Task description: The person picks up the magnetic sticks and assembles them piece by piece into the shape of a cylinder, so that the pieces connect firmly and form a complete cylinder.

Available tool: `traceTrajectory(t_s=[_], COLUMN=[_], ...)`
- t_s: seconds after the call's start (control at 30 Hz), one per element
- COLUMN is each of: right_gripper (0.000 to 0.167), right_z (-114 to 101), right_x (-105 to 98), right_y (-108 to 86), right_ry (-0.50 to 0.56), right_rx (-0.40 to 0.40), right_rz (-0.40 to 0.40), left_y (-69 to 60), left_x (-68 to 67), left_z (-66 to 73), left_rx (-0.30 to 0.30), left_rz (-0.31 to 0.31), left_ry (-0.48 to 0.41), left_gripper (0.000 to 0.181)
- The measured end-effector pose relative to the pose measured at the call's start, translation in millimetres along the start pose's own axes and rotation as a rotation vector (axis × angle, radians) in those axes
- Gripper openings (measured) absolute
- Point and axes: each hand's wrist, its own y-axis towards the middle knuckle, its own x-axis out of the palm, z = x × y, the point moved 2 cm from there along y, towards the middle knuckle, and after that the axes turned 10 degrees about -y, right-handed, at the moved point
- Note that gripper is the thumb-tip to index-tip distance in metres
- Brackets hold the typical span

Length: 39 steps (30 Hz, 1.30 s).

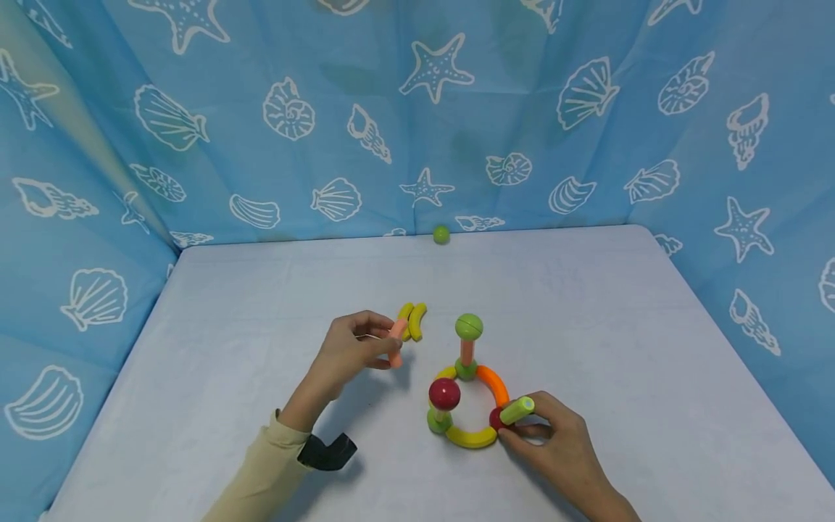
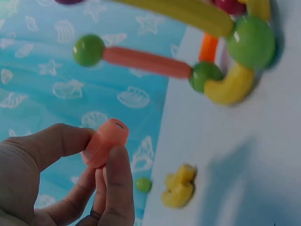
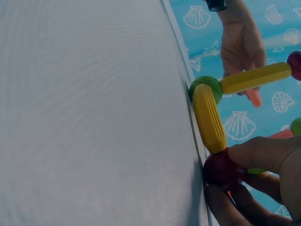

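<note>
My left hand pinches a coral toy rod between thumb and fingers, held above the table to the left of a ring-shaped build. In the left wrist view the coral rod is seen nearly end-on. The build joins yellow curved rods and an orange curved rod through balls. Upright on it stand a coral rod topped by a green ball, a yellow rod under a red ball, and a light green rod. Beneath that green rod, my right hand grips a dark red ball.
Two yellow curved rods lie side by side just beyond my left hand. A loose green ball rests at the back edge of the white table. Blue shell-patterned cloth hangs behind and along the sides.
</note>
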Motion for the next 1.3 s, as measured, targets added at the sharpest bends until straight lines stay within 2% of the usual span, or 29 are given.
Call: traceTrajectory(t_s=[0.3,0.53,0.77,1.13,1.3], right_gripper=[0.041,0.041,0.039,0.039,0.039], right_z=[2.4,1.9,0.4,0.9,1.5], right_x=[0.7,1.5,1.9,2.4,2.3], right_y=[0.7,1.3,0.7,-0.1,-0.3], right_ry=[-0.006,-0.011,-0.025,-0.016,-0.013], right_rx=[0.014,0.027,0.039,0.052,0.043], right_rz=[-0.01,-0.008,0.001,0.002,0.004], left_y=[-11.5,-17.8,-22.5,-23.7,-21.1], left_x=[19.2,30.4,36.1,43.4,45.0], left_z=[10.2,16.7,20.6,24.7,24.3], left_rx=[-0.003,-0.005,-0.014,-0.02,-0.021], left_rz=[-0.058,-0.138,-0.172,-0.176,-0.158], left_ry=[-0.099,-0.174,-0.163,-0.15,-0.111], left_gripper=[0.037,0.037,0.037,0.036,0.036])
